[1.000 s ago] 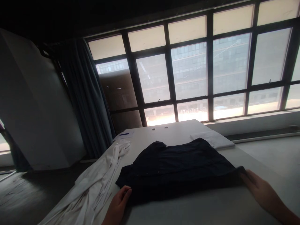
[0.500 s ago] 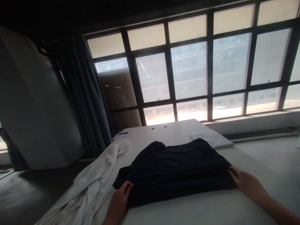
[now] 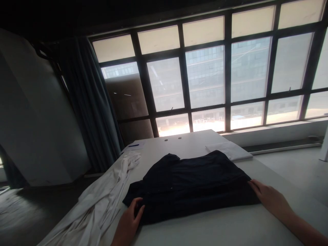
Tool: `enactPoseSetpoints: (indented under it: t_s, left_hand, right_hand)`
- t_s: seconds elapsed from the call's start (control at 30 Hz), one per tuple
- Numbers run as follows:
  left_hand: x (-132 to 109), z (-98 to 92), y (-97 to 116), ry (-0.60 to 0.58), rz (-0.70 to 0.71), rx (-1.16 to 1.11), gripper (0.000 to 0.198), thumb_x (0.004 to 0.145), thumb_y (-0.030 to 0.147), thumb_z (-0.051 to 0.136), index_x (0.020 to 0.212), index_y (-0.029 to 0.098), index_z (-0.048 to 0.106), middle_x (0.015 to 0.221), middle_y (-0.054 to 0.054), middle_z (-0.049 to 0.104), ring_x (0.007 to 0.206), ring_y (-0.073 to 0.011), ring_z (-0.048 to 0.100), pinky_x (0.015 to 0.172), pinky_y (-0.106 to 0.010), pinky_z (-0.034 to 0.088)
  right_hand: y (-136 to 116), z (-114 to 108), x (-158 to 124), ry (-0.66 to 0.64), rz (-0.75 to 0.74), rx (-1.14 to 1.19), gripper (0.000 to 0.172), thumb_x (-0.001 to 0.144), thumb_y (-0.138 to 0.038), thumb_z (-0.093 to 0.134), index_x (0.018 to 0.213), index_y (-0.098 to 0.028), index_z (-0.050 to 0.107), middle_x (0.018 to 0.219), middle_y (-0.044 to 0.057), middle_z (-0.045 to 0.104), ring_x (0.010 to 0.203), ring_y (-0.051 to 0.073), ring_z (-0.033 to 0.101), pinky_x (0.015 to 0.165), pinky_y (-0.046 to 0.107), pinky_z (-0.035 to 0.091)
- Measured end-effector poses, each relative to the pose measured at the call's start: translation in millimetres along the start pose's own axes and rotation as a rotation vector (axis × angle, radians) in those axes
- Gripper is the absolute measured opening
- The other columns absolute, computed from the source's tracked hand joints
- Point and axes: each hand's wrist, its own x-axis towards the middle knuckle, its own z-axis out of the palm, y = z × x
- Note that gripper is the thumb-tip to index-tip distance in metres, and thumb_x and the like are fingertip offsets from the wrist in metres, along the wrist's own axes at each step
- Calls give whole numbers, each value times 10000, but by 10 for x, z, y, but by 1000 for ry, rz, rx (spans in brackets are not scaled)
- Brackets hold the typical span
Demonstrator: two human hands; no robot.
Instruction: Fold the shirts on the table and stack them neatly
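Note:
A dark navy garment [image 3: 189,184] lies folded flat on a white table [image 3: 220,229]. My left hand [image 3: 130,218] rests at its near left corner, fingers stretched out against the cloth edge. My right hand [image 3: 269,198] lies flat at the garment's right edge, fingers extended and touching the fabric. Neither hand grips anything that I can see.
A crumpled white cloth [image 3: 102,201] hangs over the table's left edge. A folded white piece [image 3: 229,151] lies at the far right of the table, and a blue pen [image 3: 133,145] on paper at the far left. Beyond are large windows and a dark curtain [image 3: 89,102].
My right hand has slid left along the garment's right edge, and the sleeve or flap that stuck out there is now tucked in. My left hand has shifted slightly inward.

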Motion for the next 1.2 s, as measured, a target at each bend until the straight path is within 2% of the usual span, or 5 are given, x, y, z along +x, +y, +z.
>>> enactPoseSetpoints:
  t_s: [0.2,0.47,0.7,0.97,1.2]
  left_hand:
    - [77,-2,2,-36,63,-14,309,962,477,421,1130,267,573,1098,-42,715,1038,-251,688,895,-352,507]
    - [47,-32,35,-173,5,206,296,955,410,415,1141,245,576,1048,-50,689,932,-220,684,805,-308,496]
    - [26,-35,123,-138,10,454,379,969,334,374,1267,202,566,1206,-106,584,854,-214,680,725,-308,488]
    - [298,-82,1103,-191,224,300,149,929,270,521,981,246,659,994,-23,639,937,-194,627,843,-284,428]
    - [511,599,1710,-301,309,177,183,913,367,592,1012,240,679,1026,-34,665,935,-212,631,812,-295,433]
  right_hand:
    - [-40,-56,-5,-38,9,-17,493,962,-567,319,1026,-281,715,892,107,775,818,322,734,656,370,480]
    - [42,-31,30,-78,9,23,458,947,-543,339,1003,-259,694,862,112,765,815,319,729,652,361,463]
    - [122,67,68,-82,22,42,483,947,-573,326,973,-241,675,859,109,764,820,316,728,659,365,454]
    - [96,64,64,-78,39,27,434,940,-544,344,948,-261,673,835,93,755,804,304,725,664,354,449]
    - [46,-15,28,-93,57,25,450,948,-550,319,974,-258,660,849,98,748,814,302,717,655,359,445]
